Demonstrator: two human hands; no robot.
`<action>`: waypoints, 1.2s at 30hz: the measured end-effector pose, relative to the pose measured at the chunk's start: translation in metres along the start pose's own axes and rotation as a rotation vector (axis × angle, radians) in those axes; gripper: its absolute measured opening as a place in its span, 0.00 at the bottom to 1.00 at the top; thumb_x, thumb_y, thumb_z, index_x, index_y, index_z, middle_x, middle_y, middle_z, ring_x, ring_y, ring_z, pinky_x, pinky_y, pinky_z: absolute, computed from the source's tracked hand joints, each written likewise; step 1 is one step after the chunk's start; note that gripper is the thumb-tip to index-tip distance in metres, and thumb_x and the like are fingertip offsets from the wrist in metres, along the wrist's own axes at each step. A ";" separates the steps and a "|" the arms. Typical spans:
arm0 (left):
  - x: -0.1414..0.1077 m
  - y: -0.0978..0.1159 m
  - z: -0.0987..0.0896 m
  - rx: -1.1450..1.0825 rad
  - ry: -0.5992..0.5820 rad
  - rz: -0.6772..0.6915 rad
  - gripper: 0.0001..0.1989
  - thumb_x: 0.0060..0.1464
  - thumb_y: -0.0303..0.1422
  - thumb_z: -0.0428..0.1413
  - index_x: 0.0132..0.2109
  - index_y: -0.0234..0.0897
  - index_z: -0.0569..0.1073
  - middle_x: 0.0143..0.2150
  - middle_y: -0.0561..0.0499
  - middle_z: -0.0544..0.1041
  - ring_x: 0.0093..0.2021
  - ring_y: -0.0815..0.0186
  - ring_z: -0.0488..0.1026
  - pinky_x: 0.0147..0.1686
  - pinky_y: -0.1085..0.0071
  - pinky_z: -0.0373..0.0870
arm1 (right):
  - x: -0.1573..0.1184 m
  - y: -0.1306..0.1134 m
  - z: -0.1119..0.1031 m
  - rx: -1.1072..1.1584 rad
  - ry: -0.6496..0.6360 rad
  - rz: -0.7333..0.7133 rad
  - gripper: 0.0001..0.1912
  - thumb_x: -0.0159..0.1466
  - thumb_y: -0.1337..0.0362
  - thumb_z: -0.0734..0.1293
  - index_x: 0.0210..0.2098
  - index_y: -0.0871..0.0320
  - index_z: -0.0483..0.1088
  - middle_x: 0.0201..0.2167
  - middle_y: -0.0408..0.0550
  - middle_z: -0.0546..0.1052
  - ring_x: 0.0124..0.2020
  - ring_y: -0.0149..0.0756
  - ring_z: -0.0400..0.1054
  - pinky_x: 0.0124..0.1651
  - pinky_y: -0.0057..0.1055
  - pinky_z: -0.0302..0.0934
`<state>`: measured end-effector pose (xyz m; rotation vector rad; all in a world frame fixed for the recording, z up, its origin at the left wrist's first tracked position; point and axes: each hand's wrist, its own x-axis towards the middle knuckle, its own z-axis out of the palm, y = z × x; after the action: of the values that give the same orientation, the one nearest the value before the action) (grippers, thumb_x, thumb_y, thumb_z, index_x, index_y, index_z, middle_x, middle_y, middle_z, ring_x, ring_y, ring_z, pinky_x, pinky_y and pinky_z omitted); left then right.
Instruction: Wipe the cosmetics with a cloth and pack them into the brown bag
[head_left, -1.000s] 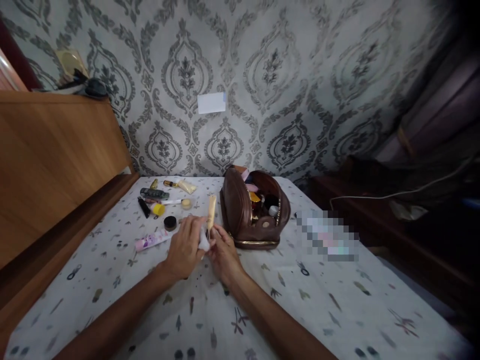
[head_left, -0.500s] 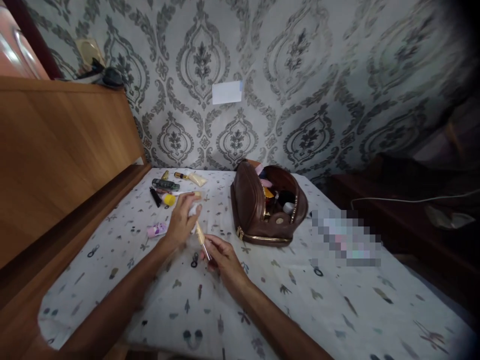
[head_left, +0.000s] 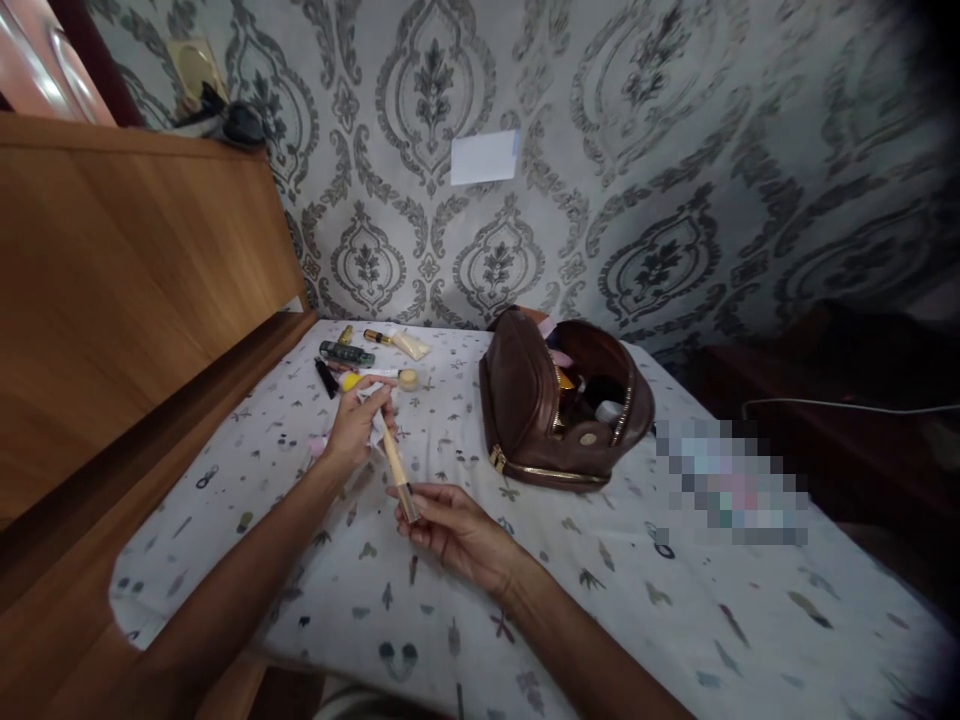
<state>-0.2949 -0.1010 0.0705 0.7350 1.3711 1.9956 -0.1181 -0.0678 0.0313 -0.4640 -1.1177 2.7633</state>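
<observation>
My right hand grips the silvery lower end of a slim beige cosmetic tube, which is tilted with its far end up and to the left. My left hand is closed on a white tissue at the tube's upper end; part of the tissue is hidden by the fingers. Just beyond the left hand lies a small round beige-lidded container. A pink tube shows partly behind the left wrist.
An unzipped brown cosmetic bag filled with items stands right of the hands. A dark green tube, a black tube and a cream tube lie at the back left. A wooden panel borders the left side.
The view has shifted, so the bag and table appear further right. My left hand has drawn back from the round container, and more of the beige tube shows between my hands.
</observation>
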 end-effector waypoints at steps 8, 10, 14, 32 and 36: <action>-0.004 -0.007 0.008 -0.230 0.120 -0.154 0.25 0.57 0.56 0.51 0.45 0.39 0.73 0.35 0.49 0.79 0.38 0.60 0.79 0.36 0.66 0.77 | 0.012 0.005 -0.008 -0.249 0.233 -0.353 0.19 0.50 0.56 0.77 0.38 0.58 0.73 0.28 0.42 0.75 0.26 0.28 0.65 0.27 0.23 0.57; -0.017 -0.020 0.017 -0.217 0.057 -0.247 0.27 0.54 0.58 0.53 0.45 0.39 0.73 0.39 0.46 0.80 0.43 0.57 0.78 0.38 0.64 0.77 | 0.013 0.004 -0.009 -0.379 0.323 -0.494 0.16 0.52 0.58 0.74 0.37 0.57 0.73 0.27 0.41 0.73 0.27 0.30 0.65 0.28 0.25 0.58; -0.050 -0.050 0.033 -0.038 -0.132 -0.206 0.26 0.44 0.46 0.67 0.48 0.41 0.73 0.47 0.47 0.79 0.51 0.59 0.74 0.50 0.66 0.72 | 0.010 0.002 -0.011 -0.620 0.481 -0.719 0.11 0.52 0.67 0.66 0.37 0.57 0.71 0.36 0.46 0.76 0.39 0.37 0.69 0.40 0.30 0.63; -0.024 -0.008 0.025 -0.330 0.154 -0.147 0.17 0.38 0.33 0.68 0.33 0.37 0.68 0.21 0.61 0.67 0.18 0.75 0.63 0.19 0.78 0.61 | 0.004 0.014 -0.006 -0.984 0.349 -0.717 0.09 0.62 0.62 0.67 0.41 0.57 0.75 0.31 0.46 0.74 0.33 0.35 0.66 0.33 0.29 0.58; -0.020 -0.001 0.020 -0.397 0.058 -0.209 0.15 0.41 0.32 0.65 0.29 0.37 0.65 0.20 0.60 0.65 0.19 0.75 0.62 0.20 0.79 0.61 | 0.007 0.011 -0.006 -0.492 0.195 -0.381 0.15 0.58 0.53 0.71 0.37 0.59 0.76 0.29 0.45 0.76 0.28 0.30 0.66 0.28 0.25 0.57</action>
<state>-0.2665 -0.1035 0.0738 0.3418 0.9891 2.0425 -0.1223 -0.0700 0.0177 -0.4929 -1.6360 2.0659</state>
